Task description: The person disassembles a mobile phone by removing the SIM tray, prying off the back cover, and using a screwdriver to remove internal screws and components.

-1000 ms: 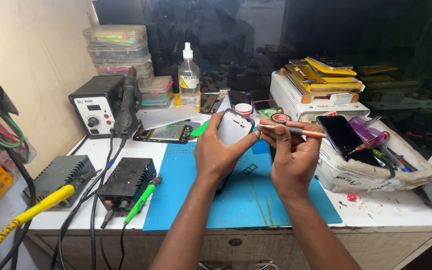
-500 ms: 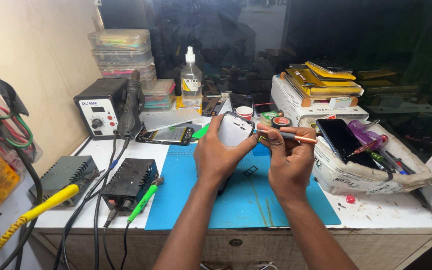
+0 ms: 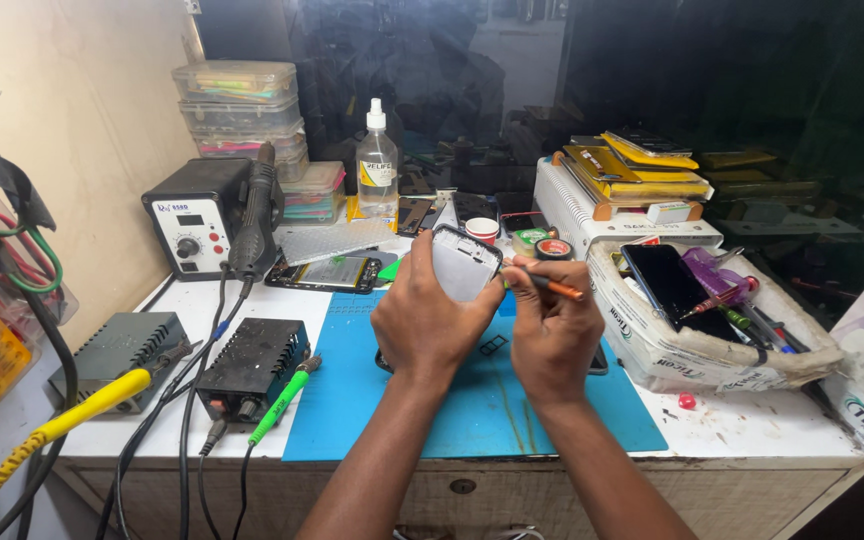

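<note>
Currently: left hand (image 3: 422, 325) clamps grey phone frame (image 3: 464, 262); right hand (image 3: 550, 335) pinches orange-handled tool (image 3: 552, 287). Risk: tip slipping, gouging frame.

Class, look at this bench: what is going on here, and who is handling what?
A person works over a blue mat on a cluttered bench. The left hand holds a phone upright, its pale back showing. The right hand holds an orange tool, its tip at the phone's right edge. A soldering station and a clear bottle stand behind, and a tray of phones and tools sits to the right.
</note>
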